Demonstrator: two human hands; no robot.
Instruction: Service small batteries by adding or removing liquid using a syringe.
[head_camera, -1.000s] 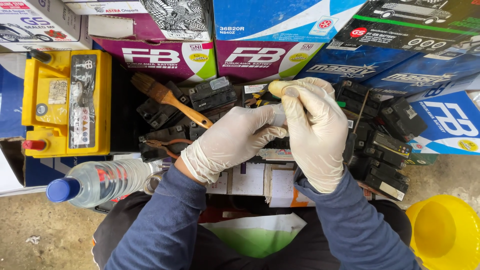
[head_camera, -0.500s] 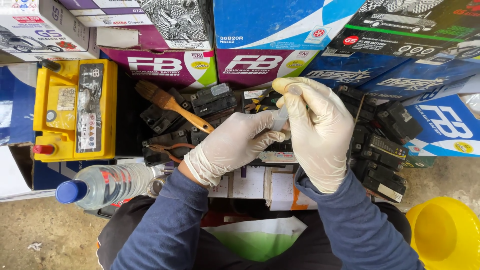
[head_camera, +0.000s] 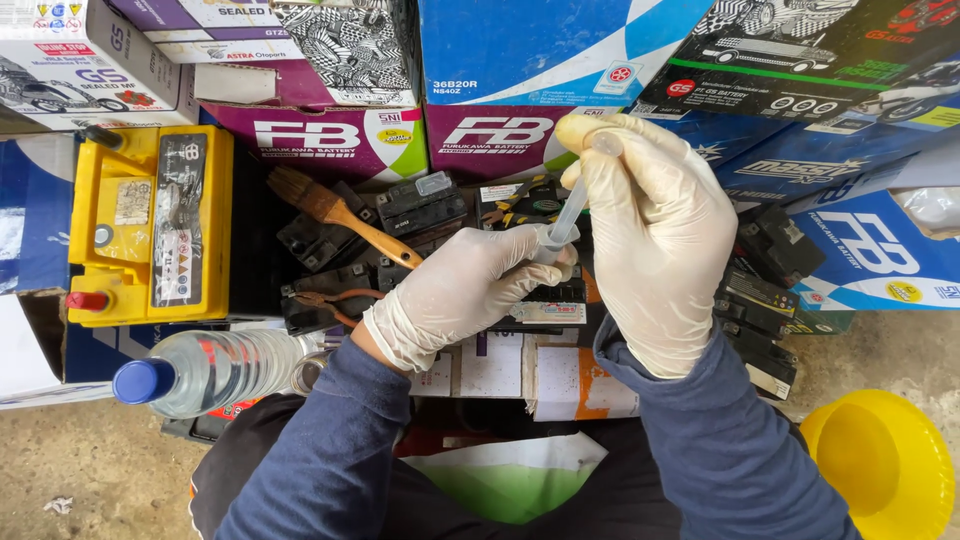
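We see both hands in pale rubber gloves over a heap of small black batteries (head_camera: 420, 205). Right hand (head_camera: 655, 240) raised, fingers curled tight around the top of a clear plastic dropper (head_camera: 572, 208), thumb on its upper end. The dropper slants down and to the left, its lower end meeting the left hand (head_camera: 470, 290). Left hand closed in a loose fist around the dropper's lower end; whatever sits under the tip is hidden by the glove. Dark blue sleeves on both arms.

Left of the hands: a wooden-handled paintbrush (head_camera: 330, 210) lies across the black batteries, bristles up-left. Just below it, pliers (head_camera: 325, 300) with reddish grips. Further left, a yellow battery (head_camera: 150, 225) on its side. Near the left elbow, a clear water bottle (head_camera: 205, 370) with a blue cap, lying flat. Stacked cardboard boxes (head_camera: 520, 50) along the top. A yellow funnel (head_camera: 880, 465) at lower right, well apart from the hands.
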